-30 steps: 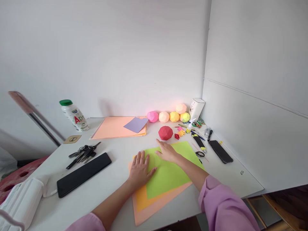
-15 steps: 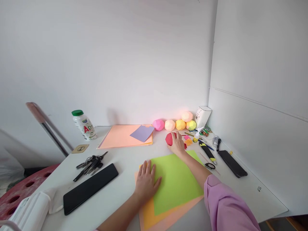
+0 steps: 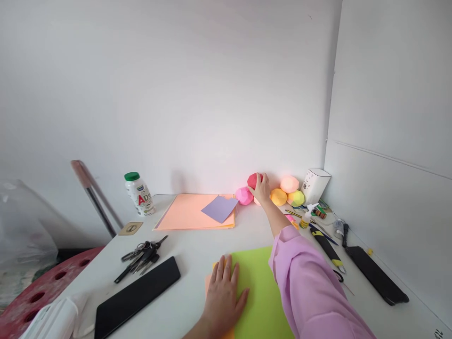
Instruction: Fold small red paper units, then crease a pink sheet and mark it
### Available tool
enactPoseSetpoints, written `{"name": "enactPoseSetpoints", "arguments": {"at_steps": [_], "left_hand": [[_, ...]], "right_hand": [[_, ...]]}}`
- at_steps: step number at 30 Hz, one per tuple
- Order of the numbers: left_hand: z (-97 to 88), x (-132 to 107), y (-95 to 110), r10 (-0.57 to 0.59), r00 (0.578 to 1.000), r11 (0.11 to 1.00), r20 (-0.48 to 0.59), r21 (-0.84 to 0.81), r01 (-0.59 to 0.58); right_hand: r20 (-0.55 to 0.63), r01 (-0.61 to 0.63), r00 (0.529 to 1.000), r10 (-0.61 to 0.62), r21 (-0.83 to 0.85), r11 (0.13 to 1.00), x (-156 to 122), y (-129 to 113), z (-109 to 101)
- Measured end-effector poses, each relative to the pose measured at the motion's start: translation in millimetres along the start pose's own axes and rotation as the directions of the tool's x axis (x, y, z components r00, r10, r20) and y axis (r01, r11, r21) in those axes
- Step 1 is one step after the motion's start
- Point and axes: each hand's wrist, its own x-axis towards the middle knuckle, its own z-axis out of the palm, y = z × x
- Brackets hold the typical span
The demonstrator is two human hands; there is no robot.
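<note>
Two hands are in my view, and the right hand (image 3: 262,189) is the busy one: I have its fingers and thumb closed around a red ball (image 3: 254,180), faceted, which sits at the fingertips on the hand's left side. Just below that hand and partly covered by it is a peach ball (image 3: 256,201); whether the red ball touches it I cannot tell. Close by on the hand's left I see a pink ball (image 3: 244,196), and on its right an orange ball (image 3: 278,197) and a yellow ball (image 3: 295,198), with a pale pink ball (image 3: 289,184) resting on top of those two. Farther right of the same hand stand a white box (image 3: 316,185) and, nearer me, a glue bottle (image 3: 306,219).

My left hand (image 3: 225,296) lies flat and empty, fingers a little apart, palm down on the left part of a green sheet (image 3: 263,278), whose left edge it overlaps; under it a peach sheet (image 3: 208,282) peeks out left of the fingers. Beyond that hand is a purple sheet (image 3: 220,209), and off to its left lie a black slab (image 3: 137,297) and a bunch of keys (image 3: 143,258)
</note>
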Motion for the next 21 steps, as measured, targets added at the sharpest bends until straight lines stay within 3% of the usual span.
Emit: {"name": "enactPoseSetpoints", "arguments": {"at_steps": [8,21], "left_hand": [[-3.5,0.8,0.5,0.005,1.000,1.000,0.017,-0.011,-0.005],[-0.2,-1.0,0.0,0.024,0.999,0.999,-0.041,0.032,-0.023]], "right_hand": [[0.049,0.024,0.999,-0.024,-0.006,1.000,-7.2,9.9,9.7],[0.057,0.017,0.998,-0.014,-0.054,0.998,-24.7,-2.1,-12.2]]}}
